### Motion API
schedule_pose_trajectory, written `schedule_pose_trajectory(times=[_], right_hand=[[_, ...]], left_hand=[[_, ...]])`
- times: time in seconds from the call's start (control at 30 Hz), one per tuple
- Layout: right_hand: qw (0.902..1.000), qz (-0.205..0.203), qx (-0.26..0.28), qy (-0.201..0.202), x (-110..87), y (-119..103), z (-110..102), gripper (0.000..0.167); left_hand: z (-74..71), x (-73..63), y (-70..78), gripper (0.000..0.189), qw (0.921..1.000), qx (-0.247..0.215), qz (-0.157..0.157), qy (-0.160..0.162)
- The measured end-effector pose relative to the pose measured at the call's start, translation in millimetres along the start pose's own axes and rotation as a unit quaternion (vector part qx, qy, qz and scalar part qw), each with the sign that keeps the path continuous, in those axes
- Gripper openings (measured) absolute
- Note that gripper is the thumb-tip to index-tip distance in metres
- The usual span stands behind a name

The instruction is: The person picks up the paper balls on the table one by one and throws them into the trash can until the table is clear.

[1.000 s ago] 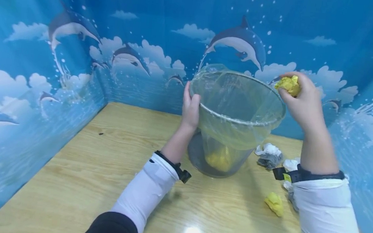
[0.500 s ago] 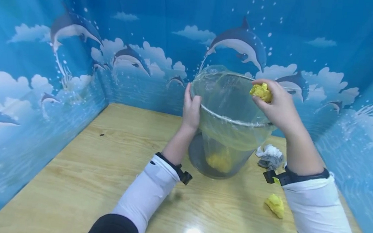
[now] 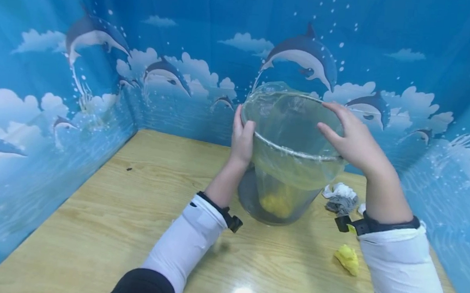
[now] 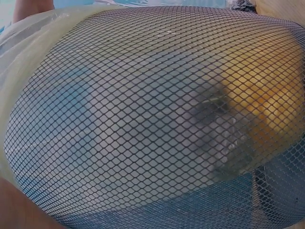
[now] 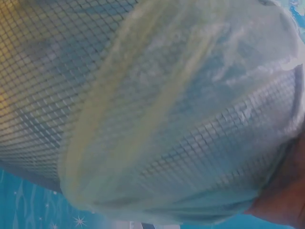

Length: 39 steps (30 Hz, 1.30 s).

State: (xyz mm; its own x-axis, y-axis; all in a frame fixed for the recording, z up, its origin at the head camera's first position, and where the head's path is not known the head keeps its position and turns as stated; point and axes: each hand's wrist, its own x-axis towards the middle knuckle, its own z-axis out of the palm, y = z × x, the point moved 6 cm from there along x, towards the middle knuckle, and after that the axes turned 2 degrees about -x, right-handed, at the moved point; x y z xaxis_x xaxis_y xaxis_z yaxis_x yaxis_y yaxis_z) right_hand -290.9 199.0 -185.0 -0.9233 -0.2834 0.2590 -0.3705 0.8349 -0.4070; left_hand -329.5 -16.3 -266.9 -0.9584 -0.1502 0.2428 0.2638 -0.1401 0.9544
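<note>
A mesh wastebasket (image 3: 295,174) lined with a thin pale-yellow plastic bag (image 3: 264,93) stands on the table. My left hand (image 3: 242,140) grips its rim from the left, thumb on the near side. At the right part of the rim is my right hand (image 3: 355,140), with thumb and fingers spread apart over the opening and nothing between them. Through the mesh in the left wrist view, crumpled yellow paper (image 4: 276,105) shows low in the basket, beside a grey crumpled piece (image 4: 233,143). The right wrist view has the bag folded down over the mesh.
Crumpled white and grey paper (image 3: 340,198) lies right of the basket, with another white bit partly behind the right forearm. A crumpled yellow paper ball (image 3: 347,260) sits nearer on the wooden table (image 3: 152,195). Blue dolphin-print curtains (image 3: 186,32) close off the back and sides.
My right hand has moved left over the basket's opening and let go of the crumpled yellow paper, which has left its fingers. My left hand keeps its grip on the rim.
</note>
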Motion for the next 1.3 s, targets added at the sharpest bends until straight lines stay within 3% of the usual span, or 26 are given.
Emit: schedule_pose_trajectory(times=[0.3,0.57,0.97,1.03,1.13,1.3], right_hand=[[0.9990,0.014,0.003,0.043,-16.0,15,-16,0.066],[0.9982,0.028,-0.007,0.053,-39.8,48,-17,0.068],[0.9970,0.074,-0.013,0.022,-62.5,96,-4,0.069],[0.9965,0.080,-0.025,0.001,-66.6,103,-1,0.071],[0.9937,0.078,-0.055,-0.059,-73.1,110,10,0.075],[0.9824,0.035,-0.087,-0.161,-90.5,114,37,0.075]], left_hand=[[0.9,0.0,-1.2,0.070,1.0000,-0.003,0.003,0.004],[0.0,-1.2,-4.5,0.070,1.0000,0.001,-0.001,0.002],[-5.8,0.0,-1.5,0.069,0.9999,0.000,0.013,0.005],[-4.4,-0.1,-0.7,0.070,0.9999,0.001,0.014,0.000],[-3.0,0.5,-1.1,0.070,0.9999,0.001,0.011,0.001],[1.2,0.7,-3.3,0.069,1.0000,-0.004,0.004,0.000]])
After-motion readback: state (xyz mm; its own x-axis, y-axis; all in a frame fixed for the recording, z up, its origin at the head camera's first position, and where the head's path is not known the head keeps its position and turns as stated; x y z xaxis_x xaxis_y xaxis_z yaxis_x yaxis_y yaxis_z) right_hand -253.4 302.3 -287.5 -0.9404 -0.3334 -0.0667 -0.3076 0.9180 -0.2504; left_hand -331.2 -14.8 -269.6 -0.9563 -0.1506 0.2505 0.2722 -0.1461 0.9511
